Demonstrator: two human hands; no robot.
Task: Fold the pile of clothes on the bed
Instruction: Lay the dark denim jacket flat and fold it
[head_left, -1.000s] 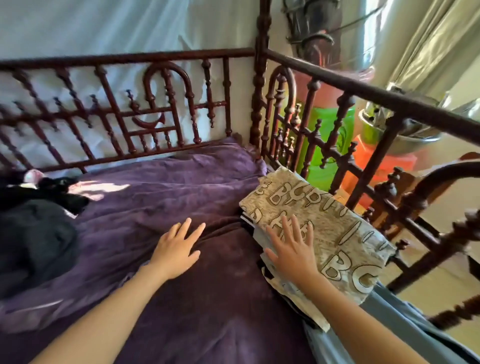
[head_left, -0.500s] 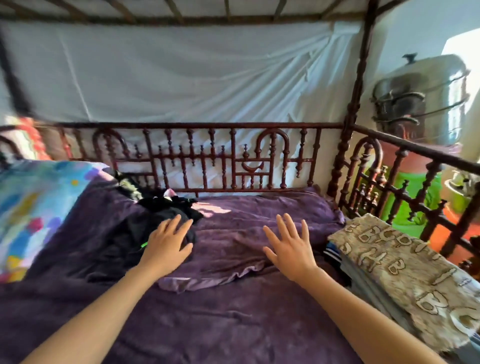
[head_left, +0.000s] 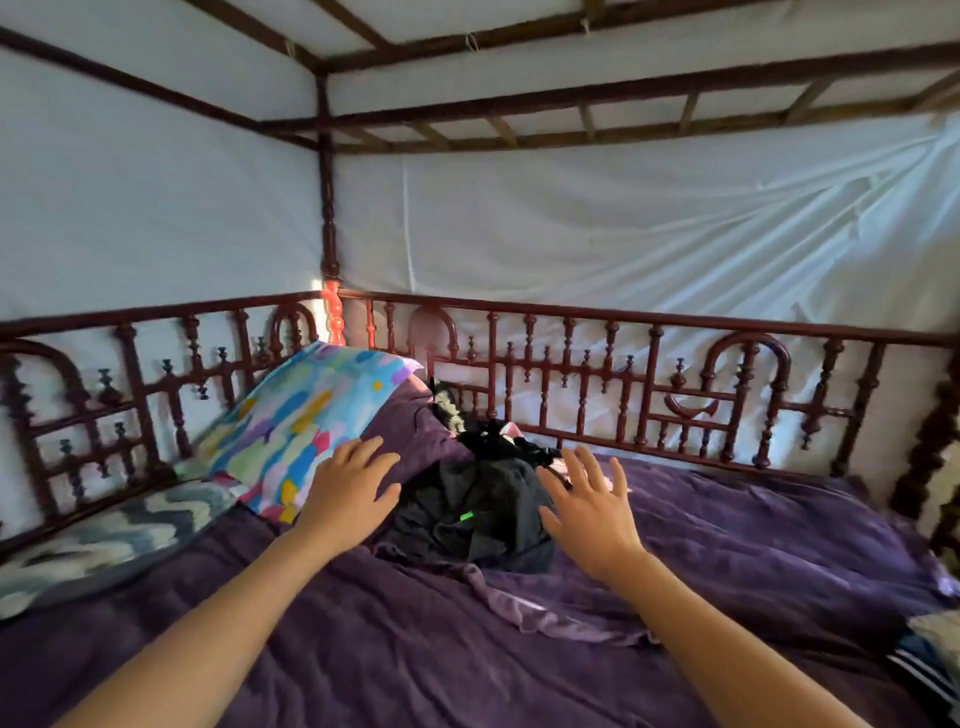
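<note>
Since half a second ago the view has swung left and both hands have moved with it. The folded stack (head_left: 939, 631), then broad at the right, is now a sliver far off to the right of the right hand. The pile of dark clothes (head_left: 470, 512) now sits between the two hands instead of under the left one.

The left hand (head_left: 347, 496) is just left of the pile. Its fingers (head_left: 363, 454) are straight, close together and hold nothing. Their tips are over the purple cover (head_left: 779, 545) beside the patterned pillow (head_left: 296, 421); whether they touch the cloth I cannot tell. The right hand (head_left: 589, 512) is just right of the pile, its fingers (head_left: 584, 467) spread wide and also empty. The pile lies crumpled on the bed between both sets of fingers, and more dark and pink cloth lies beyond the fingertips toward the rail (head_left: 623, 317).

The step in hand looks like reaching for the next garment. To do it well, take only the top piece, pinching it at a seam or shoulder with each hand, not scooping the heap. Lift it so the pieces beneath fall away. Then draw it back toward the wrists onto the flatter cover, where there is room to spread it.
</note>
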